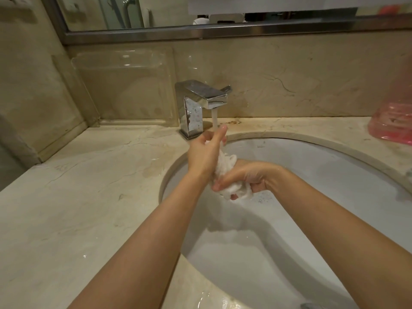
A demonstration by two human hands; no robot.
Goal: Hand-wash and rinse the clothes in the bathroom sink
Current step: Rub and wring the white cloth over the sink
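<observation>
A small white cloth (225, 166), wet and bunched, is held over the white oval sink (334, 166). My left hand (205, 152) grips its upper end just below the chrome faucet (200, 101), and the running water lands on my fingertips. My right hand (247, 175) grips the lower end, fingers curled round the bunched fabric. The cloth is stretched between both hands above the basin. Some water with a few bubbles lies in the sink below.
Beige marble counter (78, 197) surrounds the sink, with wet patches near the rim. A clear plastic tray (124, 90) leans against the back wall on the left. A pink translucent container (392, 121) stands at the far right. A mirror frame (200, 32) runs above.
</observation>
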